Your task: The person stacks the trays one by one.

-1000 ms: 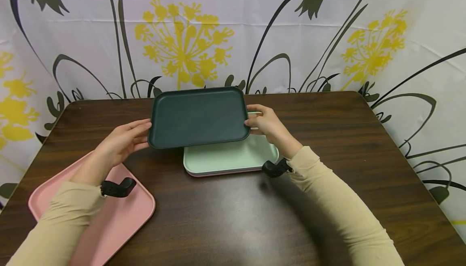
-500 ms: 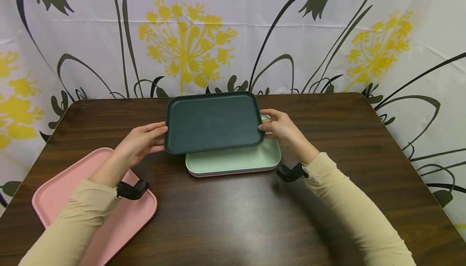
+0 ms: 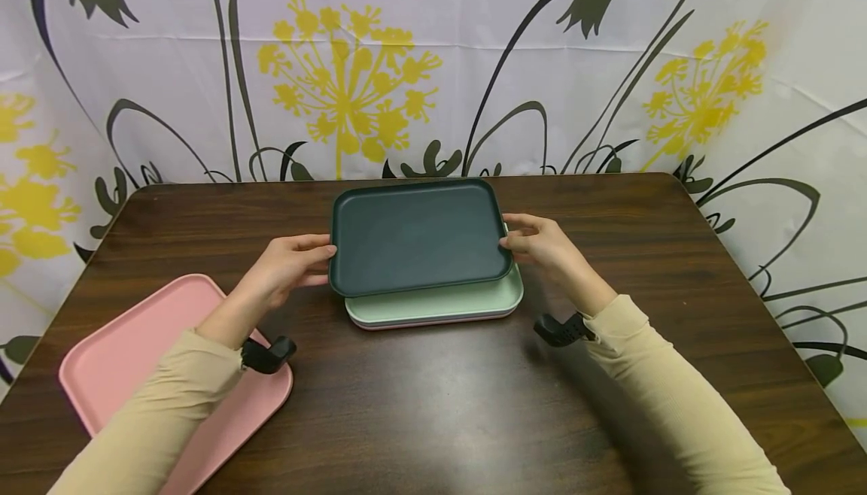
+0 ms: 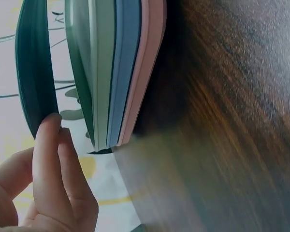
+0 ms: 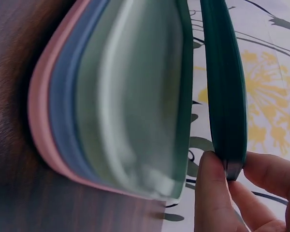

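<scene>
A dark green rectangular tray (image 3: 420, 238) is held up by its two short ends, raised over a stack of trays. My left hand (image 3: 291, 265) pinches its left end between thumb and fingers, and my right hand (image 3: 542, 243) pinches its right end. Beneath it, the stack's top is a light green tray (image 3: 440, 302). Both wrist views show a gap between the held tray and the stack. Under the light green one lie a blue tray (image 4: 127, 63) and a pink tray (image 4: 147, 72), edges aligned. The dark green tray hides the stack's far part.
A larger pink tray (image 3: 142, 329) lies at an angle on the left of the brown wooden table (image 3: 433, 420), partly under my left forearm. Behind the table's far edge hangs a white curtain (image 3: 515, 28) with yellow and grey flowers.
Both hands have carried the dark green tray to the right and slightly toward me, so it now overlaps more of the stack. The stack and the larger pink tray have stayed put.
</scene>
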Motion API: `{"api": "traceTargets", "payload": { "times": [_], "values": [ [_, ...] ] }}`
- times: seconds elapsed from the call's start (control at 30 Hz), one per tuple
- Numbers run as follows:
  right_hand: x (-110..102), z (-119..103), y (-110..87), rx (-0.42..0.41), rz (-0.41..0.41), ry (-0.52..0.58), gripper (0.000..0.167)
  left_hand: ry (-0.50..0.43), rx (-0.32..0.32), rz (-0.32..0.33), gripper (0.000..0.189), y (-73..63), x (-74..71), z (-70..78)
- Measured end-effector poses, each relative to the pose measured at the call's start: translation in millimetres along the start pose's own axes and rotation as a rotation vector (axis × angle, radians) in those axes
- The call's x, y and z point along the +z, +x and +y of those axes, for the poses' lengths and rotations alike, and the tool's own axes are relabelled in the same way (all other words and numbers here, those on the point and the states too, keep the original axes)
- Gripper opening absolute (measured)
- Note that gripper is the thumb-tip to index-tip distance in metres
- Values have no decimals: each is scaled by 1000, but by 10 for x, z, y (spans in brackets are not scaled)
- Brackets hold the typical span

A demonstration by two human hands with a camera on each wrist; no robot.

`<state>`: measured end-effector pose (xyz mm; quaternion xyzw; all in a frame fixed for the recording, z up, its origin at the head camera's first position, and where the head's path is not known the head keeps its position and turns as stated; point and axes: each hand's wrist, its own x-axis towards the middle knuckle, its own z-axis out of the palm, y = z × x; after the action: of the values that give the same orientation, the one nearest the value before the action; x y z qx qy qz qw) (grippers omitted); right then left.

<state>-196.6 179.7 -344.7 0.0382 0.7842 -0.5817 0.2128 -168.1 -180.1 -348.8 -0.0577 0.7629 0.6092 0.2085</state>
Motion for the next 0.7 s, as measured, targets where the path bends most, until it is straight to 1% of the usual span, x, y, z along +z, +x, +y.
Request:
{"api": "traceTargets", "payload": {
  "times": [0.07,0.2,0.33,0.5,0.7],
  "values": [
    [-12,26,-6,-1,7,7,56,15,-4,-1,56,-1,30,-2],
    [-40,64,-25,8,24,4,53,15,-8,1,55,1,80,-3],
    [-67,87,-50,23,16,18,52,20,2,-2,55,12,113,-6],
    [-84,116,-78,29,10,7,52,73,30,-13,55,17,150,-17],
    [-98,166,-73,13,12,3,51,143,22,-18,57,-2,198,-23]
  ]
}}
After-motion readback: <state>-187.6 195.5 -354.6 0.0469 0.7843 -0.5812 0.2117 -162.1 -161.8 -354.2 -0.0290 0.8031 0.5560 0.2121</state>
